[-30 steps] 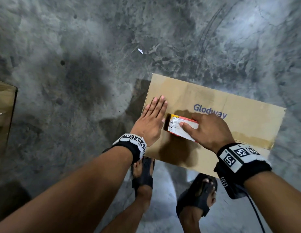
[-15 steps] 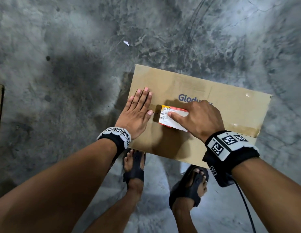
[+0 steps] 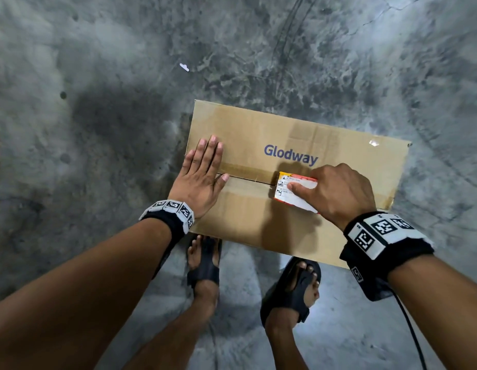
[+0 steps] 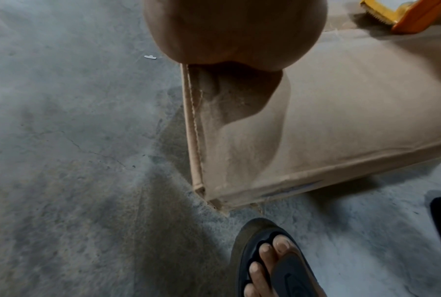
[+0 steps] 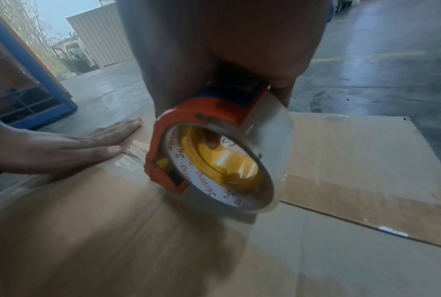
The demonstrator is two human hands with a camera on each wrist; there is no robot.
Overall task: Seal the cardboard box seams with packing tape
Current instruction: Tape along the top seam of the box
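**On the box top, tape runs along the centre seam**

Nearest the camera, the person's sandalled feet (image 3: 205, 265) stand on the concrete floor (image 3: 98, 76), right against the near edge of the cardboard box (image 3: 245, 225). Just beyond them the left hand (image 3: 198, 177) lies flat on the left end of the box top, fingers straight and together, thumb out along the centre seam (image 3: 248, 178); it presses down the flaps and the start of the tape rather than gripping anything. Further right, the right hand (image 3: 336, 192) is curled around a tape dispenser (image 3: 294, 190), index finger laid along its labelled top. The right wrist view shows the orange frame and the clear roll (image 5: 262, 160) resting on the cardboard, straddling the seam at about mid-length.

The step in hand appears to be laying the first long strip: a glossy band lies between the left thumb and the dispenser, while the seam to the right of the roll seems bare up to an older brown strip near the far-right edge.

The next move likely calls for drawing the dispenser on rightward, centred on the gap, with steady downward pressure, while the left hand anchors the start. Reaching the right edge, the tape would need carrying over the side, then tearing on the serrated blade (image 4: 382, 12).

Beyond the box, a small white scrap (image 3: 184, 67) lies on the floor.
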